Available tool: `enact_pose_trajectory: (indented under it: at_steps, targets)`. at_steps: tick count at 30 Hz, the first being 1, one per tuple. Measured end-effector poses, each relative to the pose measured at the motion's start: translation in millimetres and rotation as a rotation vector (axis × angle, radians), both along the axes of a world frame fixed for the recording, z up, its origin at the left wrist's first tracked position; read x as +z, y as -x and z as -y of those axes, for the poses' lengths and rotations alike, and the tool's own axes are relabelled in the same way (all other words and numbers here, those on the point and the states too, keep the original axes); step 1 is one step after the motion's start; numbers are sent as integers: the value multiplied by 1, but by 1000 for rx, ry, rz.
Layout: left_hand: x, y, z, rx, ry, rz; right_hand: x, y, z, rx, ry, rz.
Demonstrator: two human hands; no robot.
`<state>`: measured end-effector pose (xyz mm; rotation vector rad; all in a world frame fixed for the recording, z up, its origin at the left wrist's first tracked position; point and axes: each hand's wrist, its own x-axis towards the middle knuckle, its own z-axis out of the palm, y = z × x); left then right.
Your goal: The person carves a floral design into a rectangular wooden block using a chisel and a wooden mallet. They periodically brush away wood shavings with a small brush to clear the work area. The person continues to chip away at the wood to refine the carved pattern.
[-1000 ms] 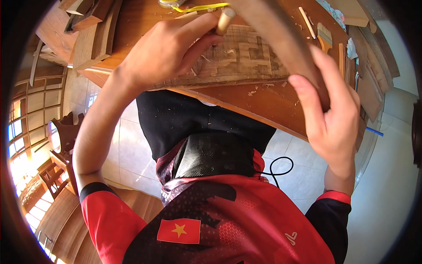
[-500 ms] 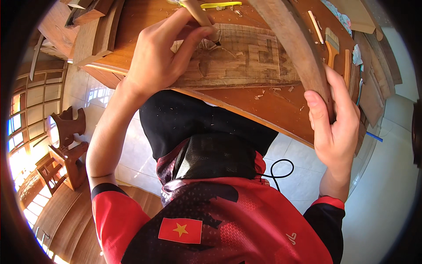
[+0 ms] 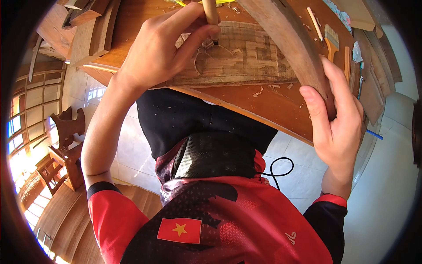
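My left hand [image 3: 169, 46] grips the pale wooden handle of a chisel [image 3: 210, 12], held nearly upright. Its dark metal tip meets a carved wooden board [image 3: 237, 61] that lies along the near edge of the table. Shallow recesses and loose slivers mark the board's face. In my right hand [image 3: 336, 103] is one end of a thick, slightly curved length of brown wood [image 3: 290, 39]. That piece slants up over the board's right part and runs out of the top of the view, so its far end is hidden.
Wood chips dot the orange-brown table [image 3: 277, 105]. A flat brush [image 3: 332, 42] and a pale stick [image 3: 314, 24] lie right of the curved wood. Wooden blocks [image 3: 94, 39] are stacked at the left, and planks [image 3: 373, 70] stand at the right. A wooden chair [image 3: 66, 163] is on the lower left.
My left hand has tipped the chisel more upright, its tip shifting slightly left on the board. The curved wood has moved a little to the left at its upper part.
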<state>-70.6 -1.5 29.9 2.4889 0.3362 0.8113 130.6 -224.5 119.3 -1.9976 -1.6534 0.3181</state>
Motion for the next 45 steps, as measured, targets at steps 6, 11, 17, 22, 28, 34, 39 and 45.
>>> enact_pose_trajectory:
  at_steps: [6,11,17,22,28,34,39,45]
  targets:
    - [3,-1,0,-49,-28,-34,-4,-4,1,70,-56,49]
    - [4,-3,-5,-86,-11,15,-1,-4,2,36,-36,-31]
    - [10,-17,-2,-71,183,-31,-15,-8,13,-146,-34,-270]
    - [6,-35,-6,-175,415,-2,-35,-13,37,-279,68,-399]
    - [28,-70,-15,-360,551,-173,-62,-17,60,-410,67,-602]
    - [11,-99,-28,-535,562,-331,-71,-18,72,-485,30,-704]
    - [17,-96,-27,-573,504,-393,-81,-15,77,-483,60,-743]
    - [17,-91,-17,-461,454,-353,-86,-11,72,-419,66,-757]
